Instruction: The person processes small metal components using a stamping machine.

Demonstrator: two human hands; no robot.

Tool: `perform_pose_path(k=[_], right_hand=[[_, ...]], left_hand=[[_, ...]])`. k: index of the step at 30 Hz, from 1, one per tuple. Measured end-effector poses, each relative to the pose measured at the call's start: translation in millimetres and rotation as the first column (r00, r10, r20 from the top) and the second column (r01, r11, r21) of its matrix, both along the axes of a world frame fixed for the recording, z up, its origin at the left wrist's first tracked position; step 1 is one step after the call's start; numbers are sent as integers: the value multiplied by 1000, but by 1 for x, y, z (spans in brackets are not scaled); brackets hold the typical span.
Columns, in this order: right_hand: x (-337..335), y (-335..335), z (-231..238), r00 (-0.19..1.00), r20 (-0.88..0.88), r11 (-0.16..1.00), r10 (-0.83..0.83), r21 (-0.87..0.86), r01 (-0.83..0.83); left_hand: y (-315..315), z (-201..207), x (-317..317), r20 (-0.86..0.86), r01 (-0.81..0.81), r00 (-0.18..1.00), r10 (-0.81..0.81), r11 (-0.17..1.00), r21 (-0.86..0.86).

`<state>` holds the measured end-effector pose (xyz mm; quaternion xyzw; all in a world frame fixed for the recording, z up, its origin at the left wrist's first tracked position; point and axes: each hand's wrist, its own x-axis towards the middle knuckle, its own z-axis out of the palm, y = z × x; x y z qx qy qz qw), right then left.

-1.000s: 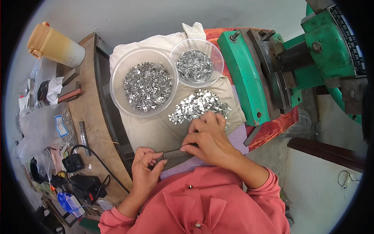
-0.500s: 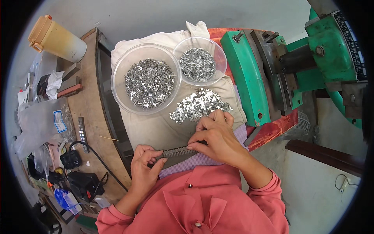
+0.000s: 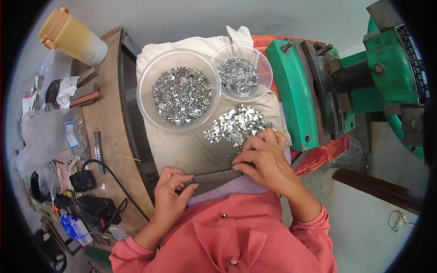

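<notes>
My left hand (image 3: pixel 169 193) pinches the left end of a dark metal strip (image 3: pixel 214 175) between thumb and fingers. A row of close-set slots or teeth runs along the strip, which lies level above the cloth in front of me. At its right end, my right hand (image 3: pixel 263 159) has thumb and forefinger closed; whatever they hold is too small or hidden to make out. The other fingers of that hand curl at the near right edge of a pile of small shiny metal pieces (image 3: pixel 236 123), which lies loose on a beige cloth (image 3: pixel 175 152).
Behind the pile stand a large clear tub (image 3: pixel 142 98) and a smaller clear tub (image 3: pixel 268 75), both with metal pieces inside. A green press (image 3: pixel 293 98) rises on the right. At left, a wooden bench (image 3: pixel 109 109) carries a yellow jug (image 3: pixel 75 38), plastic bags and a black cable.
My right hand has moved right along the strip, uncovering more of its slots. My left hand keeps its grip on the left end. The whole view has shifted slightly.
</notes>
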<state>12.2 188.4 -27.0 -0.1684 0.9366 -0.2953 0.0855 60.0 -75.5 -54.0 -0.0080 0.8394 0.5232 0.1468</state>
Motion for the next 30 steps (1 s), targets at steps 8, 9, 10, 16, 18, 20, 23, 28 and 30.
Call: perform_pose_path(k=[8,9,10,16,18,20,23,28,30], right_hand=[[-16,-1,-8,969,-232,996,85,-6,-89],[-18,-2,-9,966,-240,995,93,0,-96],[-21,-2,-10,963,-229,990,141,24,-139],[-28,-6,-15,958,-211,981,193,11,-195],[-26,-6,-15,964,-201,983,177,-14,-183],[-22,-6,-14,987,-130,988,93,-114,-108],[-14,-5,-12,995,-69,981,76,-174,-87],[-6,-13,-17,992,-73,971,107,-205,-120],[-5,-14,-18,991,-76,974,114,-190,-127]], left_hand=[[-1,-1,0,-24,17,1000,-17,1000,-3],[-1,-1,0,-20,24,1000,-24,1000,-13],[-1,-1,0,-31,23,999,-24,1000,-13],[-1,-2,0,-46,20,999,-20,1000,-8],[-1,-2,0,-14,20,1000,-20,1000,-4],[-1,-1,0,-35,18,999,-19,1000,-9],[-1,-2,0,-40,22,999,-22,1000,-9],[-1,-1,0,-47,32,998,-33,999,-26],[-1,-1,0,-40,21,999,-22,1000,-11]])
